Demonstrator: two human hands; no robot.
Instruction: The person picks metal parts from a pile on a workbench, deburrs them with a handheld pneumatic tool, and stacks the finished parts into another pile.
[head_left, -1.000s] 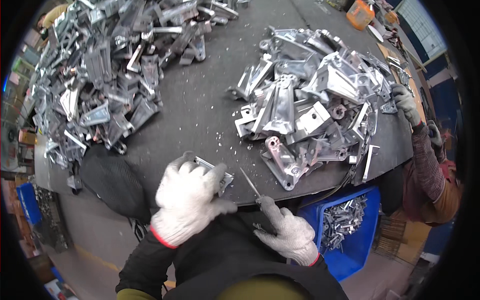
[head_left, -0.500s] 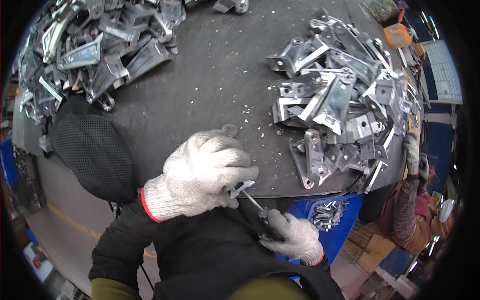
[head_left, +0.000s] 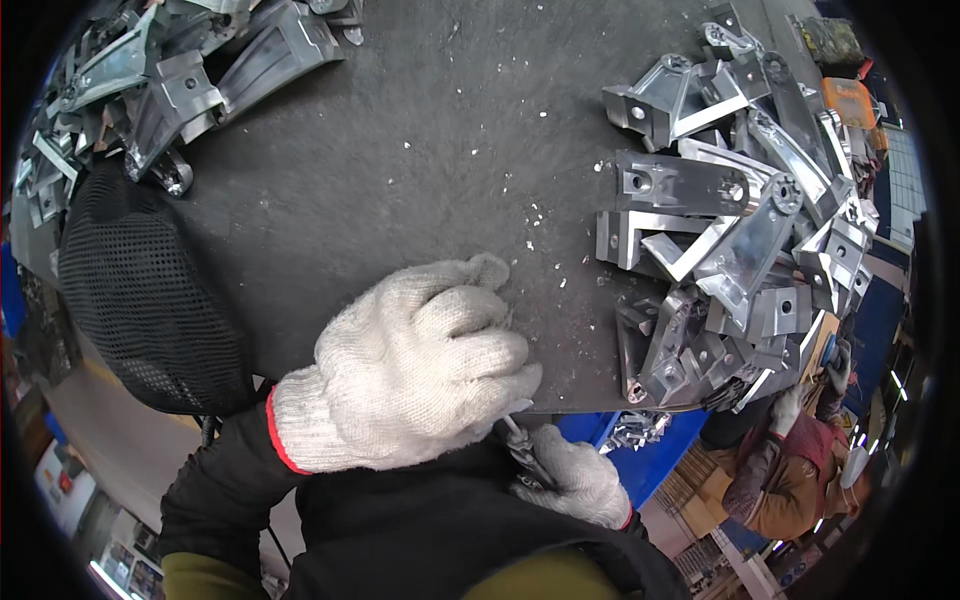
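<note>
My left hand [head_left: 425,370], in a white knit glove with a red cuff, is curled at the table's near edge. Its fingers close on a small metal part [head_left: 519,406]; only a bright sliver shows below the fingertips. Just to the right and nearer my body, my gloved right hand [head_left: 578,480] grips a thin-shafted hand tool [head_left: 521,448]. The shaft points up toward the part, and whether its tip touches is hidden under my left fingers. To the right on the dark table [head_left: 420,200] lies a heap of silvery metal brackets [head_left: 745,235].
Another pile of brackets [head_left: 185,90] lies far left, beside a rounded black mesh object [head_left: 150,290]. Below the table edge at right, a blue bin [head_left: 672,450] holds small metal pieces [head_left: 638,430]. A co-worker [head_left: 800,460] sits beyond it. An orange container [head_left: 850,102] stands far right.
The view has shifted, so the piles sit differently in it. My left hand has turned further over the metal part, hiding most of it, and my right hand with the tool is closer to it.
</note>
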